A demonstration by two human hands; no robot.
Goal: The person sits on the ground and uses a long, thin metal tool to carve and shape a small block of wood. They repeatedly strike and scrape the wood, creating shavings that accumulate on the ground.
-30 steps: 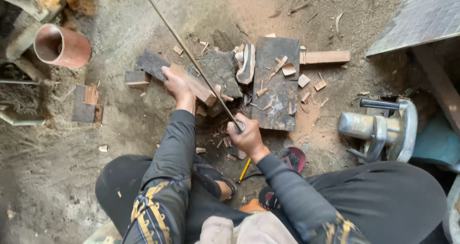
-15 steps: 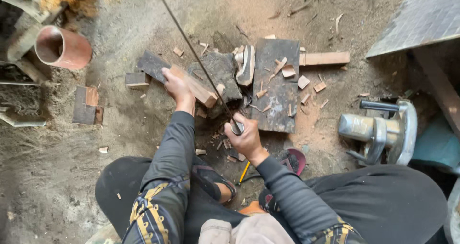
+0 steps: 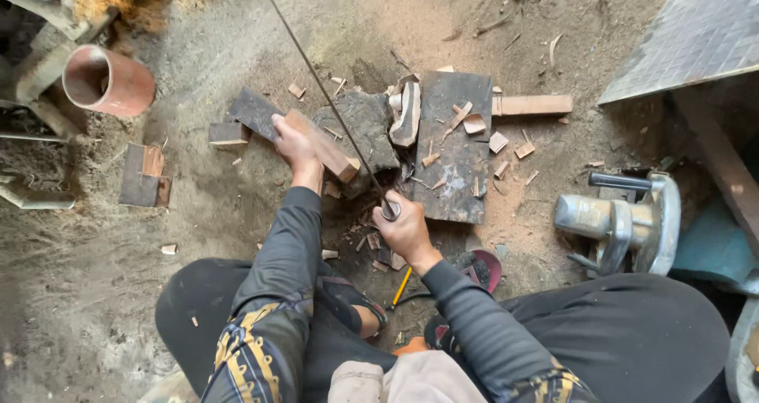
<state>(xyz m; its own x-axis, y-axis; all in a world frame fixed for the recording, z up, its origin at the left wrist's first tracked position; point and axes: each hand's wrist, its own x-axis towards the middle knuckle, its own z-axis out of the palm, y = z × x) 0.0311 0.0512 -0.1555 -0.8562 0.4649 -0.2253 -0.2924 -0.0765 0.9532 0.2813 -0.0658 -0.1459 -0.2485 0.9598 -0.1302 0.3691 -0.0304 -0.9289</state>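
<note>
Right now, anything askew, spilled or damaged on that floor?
Yes. Wood chips lie scattered over the dark board and the dirt around it. The pipe lies on its side at top left. The left hand pins a wood piece on a rough block; the right hand grips a long blade.

The long thin blade (image 3: 328,102) runs out of the top edge, so its far end is not seen; its handle is buried in the closed right hand (image 3: 405,229). The left hand (image 3: 294,143) covers the middle of the wooden block (image 3: 320,143) it presses down. The dark stump (image 3: 365,130) is partly hidden by block and blade. The circular saw (image 3: 621,217) is partly overlapped by the dark board beside it. A yellow-handled tool (image 3: 402,286), possibly a pencil, lies half hidden under the right forearm. The pipe (image 3: 107,80) has its base concealed.
</note>
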